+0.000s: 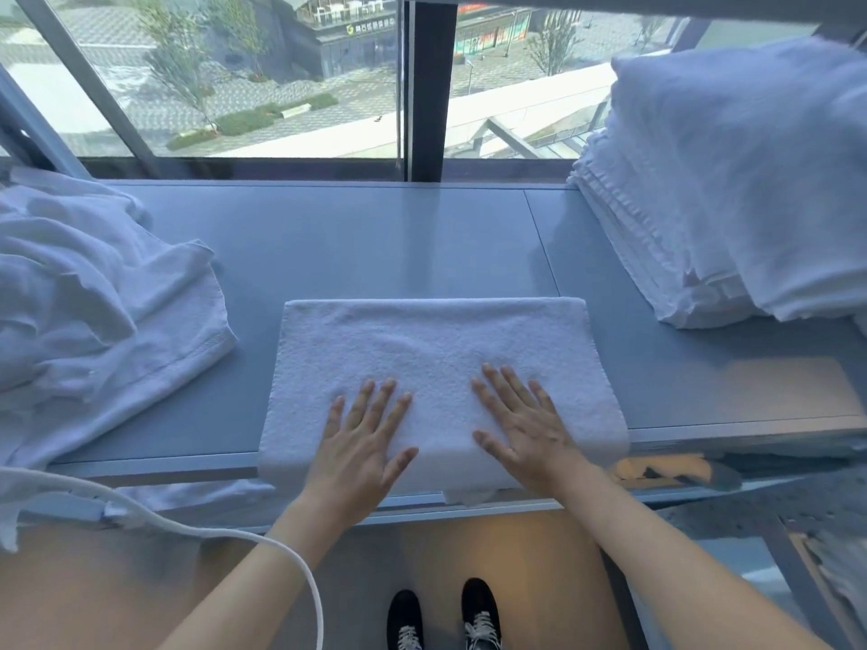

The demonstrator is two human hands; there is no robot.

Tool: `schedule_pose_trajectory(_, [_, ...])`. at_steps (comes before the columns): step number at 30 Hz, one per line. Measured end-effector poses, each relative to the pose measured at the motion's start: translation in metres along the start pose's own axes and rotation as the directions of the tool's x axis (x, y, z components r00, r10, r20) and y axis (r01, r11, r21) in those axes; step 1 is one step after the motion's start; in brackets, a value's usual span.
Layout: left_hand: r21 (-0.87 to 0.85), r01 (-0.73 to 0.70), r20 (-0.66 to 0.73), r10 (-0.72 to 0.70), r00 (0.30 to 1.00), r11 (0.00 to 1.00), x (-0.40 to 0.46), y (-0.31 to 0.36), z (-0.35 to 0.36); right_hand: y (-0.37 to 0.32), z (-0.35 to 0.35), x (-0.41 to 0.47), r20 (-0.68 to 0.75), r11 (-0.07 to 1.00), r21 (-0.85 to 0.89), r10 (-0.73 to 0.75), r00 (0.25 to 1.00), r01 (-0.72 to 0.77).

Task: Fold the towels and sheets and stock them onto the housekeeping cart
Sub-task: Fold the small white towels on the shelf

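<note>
Left hand (pixel 357 443): flat, palm down on towel (pixel 436 368), fingers spread.
Right hand (pixel 525 429): flat beside it, fingers spread.
Towel: folded, at worktop (pixel 375 246) front edge.

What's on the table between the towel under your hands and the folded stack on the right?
Nothing: the head view shows bare table between the folded towel and the stack.

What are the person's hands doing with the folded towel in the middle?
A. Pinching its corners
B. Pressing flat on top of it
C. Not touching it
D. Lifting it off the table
B: the left hand and right hand lie flat, fingers spread, on the towel, which rests on the table.
</note>
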State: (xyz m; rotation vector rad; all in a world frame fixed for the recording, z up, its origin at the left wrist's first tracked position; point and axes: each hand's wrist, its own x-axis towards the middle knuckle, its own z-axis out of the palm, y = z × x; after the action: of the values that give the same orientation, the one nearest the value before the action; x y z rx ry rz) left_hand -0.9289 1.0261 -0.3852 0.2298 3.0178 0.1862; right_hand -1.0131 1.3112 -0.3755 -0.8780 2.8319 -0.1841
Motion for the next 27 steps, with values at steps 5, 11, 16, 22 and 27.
schedule_pose_trajectory(5, [0.024, -0.003, -0.067, 0.005, 0.998, 1.0, -0.022, -0.021, 0.006, 0.042, 0.003, -0.035, 0.02, 0.993, -0.071, -0.097, 0.995, 0.099])
schedule_pose_trajectory(11, [0.066, 0.01, -0.147, 0.0, 0.989, 0.998, -0.035, -0.05, 0.012, 0.075, 0.006, -0.05, -0.007, 0.984, -0.164, -0.065, 0.998, 0.063])
schedule_pose_trajectory(16, [0.063, -0.026, -0.238, 0.041, 0.97, 0.998, -0.036, -0.049, 0.018, 0.068, 0.009, -0.053, -0.06, 0.984, -0.166, -0.073, 0.995, 0.062])
schedule_pose_trajectory(22, [0.055, -0.073, -0.427, 0.089, 0.9, 0.996, -0.047, -0.042, 0.018, 0.051, 0.009, -0.068, -0.235, 0.986, -0.146, -0.111, 0.966, 0.078])
schedule_pose_trajectory(27, [0.036, -0.118, -0.554, 0.118, 0.824, 0.992, -0.057, -0.037, 0.001, 0.034, -0.004, -0.083, -0.43, 0.99, -0.112, -0.13, 0.893, 0.09])
